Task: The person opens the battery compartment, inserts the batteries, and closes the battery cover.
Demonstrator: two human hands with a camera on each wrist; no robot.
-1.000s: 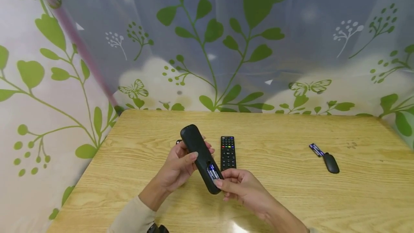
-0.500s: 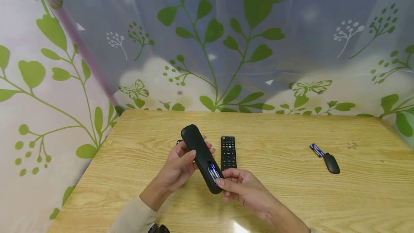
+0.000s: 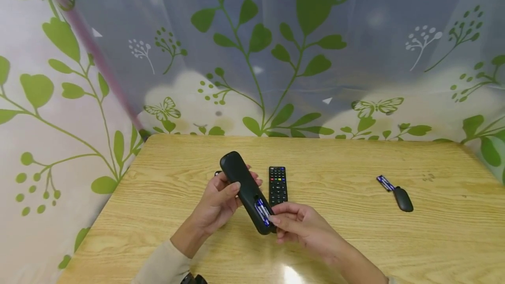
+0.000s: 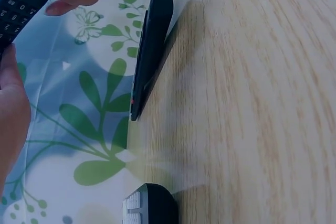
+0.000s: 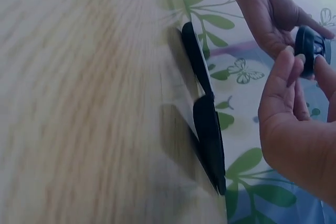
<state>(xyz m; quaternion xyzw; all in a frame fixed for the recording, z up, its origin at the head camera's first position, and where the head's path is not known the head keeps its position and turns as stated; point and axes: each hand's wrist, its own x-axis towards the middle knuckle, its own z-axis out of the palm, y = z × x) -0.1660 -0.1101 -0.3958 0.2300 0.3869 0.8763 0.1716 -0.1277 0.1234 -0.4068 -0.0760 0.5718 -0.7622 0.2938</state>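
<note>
A black remote control (image 3: 242, 185) is held above the table, its back turned up and its lower end tilted to the right. Two blue-and-white batteries (image 3: 262, 212) lie in its uncovered compartment. My left hand (image 3: 218, 198) grips the remote around its middle, thumb across the back. At the lower end, my right hand (image 3: 297, 225) pinches the edge with its thumb beside the batteries. The left wrist view shows the held remote's keypad (image 4: 21, 11). In the right wrist view, the fingers of my right hand (image 5: 294, 124) meet the remote's end (image 5: 310, 51).
A second black remote (image 3: 278, 183) lies behind the right hand. Another with pale buttons (image 4: 134, 208) is mostly hidden behind the left hand in the head view. Blue batteries (image 3: 385, 183) and a small black oval piece (image 3: 403, 199) lie right on the wooden table (image 3: 335, 165).
My right thumb has slid from over the batteries to the compartment's right edge, and the right hand has shifted slightly right and up. The left hand keeps its grip.
</note>
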